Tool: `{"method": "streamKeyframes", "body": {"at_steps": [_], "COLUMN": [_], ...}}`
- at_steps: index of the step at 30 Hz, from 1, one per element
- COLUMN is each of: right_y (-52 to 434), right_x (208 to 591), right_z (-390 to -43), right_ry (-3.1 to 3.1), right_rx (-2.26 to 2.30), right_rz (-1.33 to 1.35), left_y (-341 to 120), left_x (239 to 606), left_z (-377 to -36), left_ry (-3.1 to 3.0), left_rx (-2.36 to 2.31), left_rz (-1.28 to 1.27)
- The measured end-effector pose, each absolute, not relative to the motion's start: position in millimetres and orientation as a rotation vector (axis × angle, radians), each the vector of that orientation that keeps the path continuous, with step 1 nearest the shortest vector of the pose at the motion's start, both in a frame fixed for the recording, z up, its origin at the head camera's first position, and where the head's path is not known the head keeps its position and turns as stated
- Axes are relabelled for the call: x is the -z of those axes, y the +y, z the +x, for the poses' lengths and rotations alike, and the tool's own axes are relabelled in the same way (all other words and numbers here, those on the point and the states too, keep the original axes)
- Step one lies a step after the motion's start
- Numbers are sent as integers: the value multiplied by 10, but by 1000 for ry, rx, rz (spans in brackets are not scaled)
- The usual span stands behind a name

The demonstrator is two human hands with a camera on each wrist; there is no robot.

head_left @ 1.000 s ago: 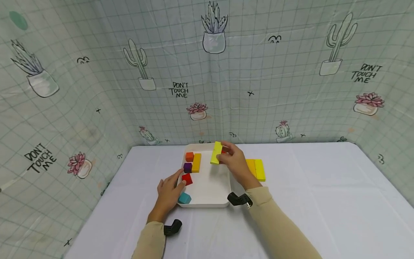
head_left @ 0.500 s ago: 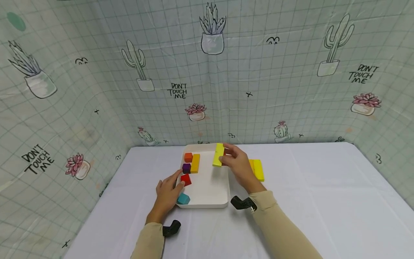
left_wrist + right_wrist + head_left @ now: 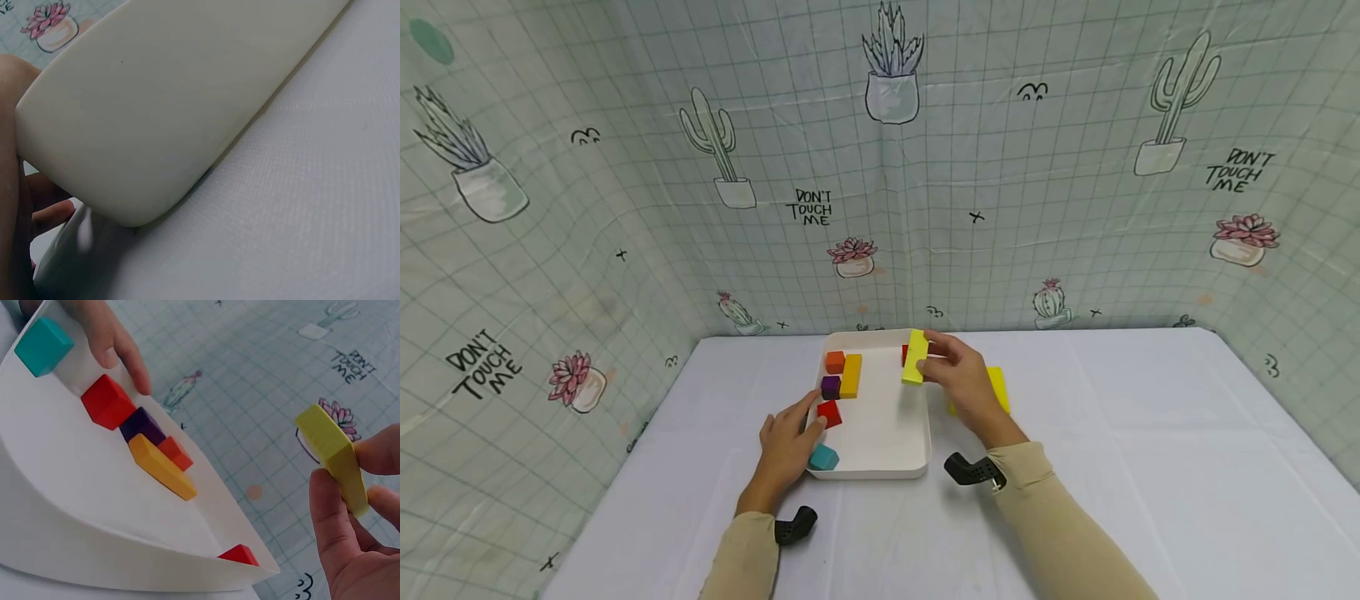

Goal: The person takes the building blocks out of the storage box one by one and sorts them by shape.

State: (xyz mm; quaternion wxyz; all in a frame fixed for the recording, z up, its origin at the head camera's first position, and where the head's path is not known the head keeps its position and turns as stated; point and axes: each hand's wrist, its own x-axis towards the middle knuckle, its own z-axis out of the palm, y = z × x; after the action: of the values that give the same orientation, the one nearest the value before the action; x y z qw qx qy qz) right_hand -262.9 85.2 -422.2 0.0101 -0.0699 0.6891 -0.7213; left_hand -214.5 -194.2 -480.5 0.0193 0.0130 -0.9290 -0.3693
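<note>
My right hand [image 3: 964,379] pinches a yellow rectangular block [image 3: 915,357] above the white tray's right side, thumb on one face and fingertips on the other. The right wrist view shows this yellow block [image 3: 328,444] tilted, apart from the tray. On the tray's [image 3: 880,475] left rim rests my left hand [image 3: 786,450], thumb and index finger extended over the edge beside a red cube [image 3: 829,413]. A purple block [image 3: 831,387], an orange cube [image 3: 835,362] and an orange-yellow block [image 3: 851,376] sit together beyond it. Nearer me lies a teal block [image 3: 824,457].
Another red block [image 3: 905,357] is in the tray's far right part, partly behind the held block. Yellow blocks [image 3: 999,388] lie on the white table right of the tray, partly hidden by my right hand. A printed cloth [image 3: 977,267] stands behind the table.
My right hand has moved slightly to the right with the yellow block, uncovering the far red block and covering more of the yellow blocks on the table. The left hand stays at the rim.
</note>
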Motion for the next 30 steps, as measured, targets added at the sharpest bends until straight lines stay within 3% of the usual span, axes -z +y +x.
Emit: {"method": "streamKeyframes", "body": {"at_steps": [30], "right_y": [1306], "right_x": [4231], "right_z": [-2674], "right_ry": [2300], "right_rx": [2150], "right_rz": [-182], "left_y": [-1945], "left_x": [4805], "left_z": [-2148], "left_ry": [-2863], "left_rx": [1160], "left_rz": [34]}}
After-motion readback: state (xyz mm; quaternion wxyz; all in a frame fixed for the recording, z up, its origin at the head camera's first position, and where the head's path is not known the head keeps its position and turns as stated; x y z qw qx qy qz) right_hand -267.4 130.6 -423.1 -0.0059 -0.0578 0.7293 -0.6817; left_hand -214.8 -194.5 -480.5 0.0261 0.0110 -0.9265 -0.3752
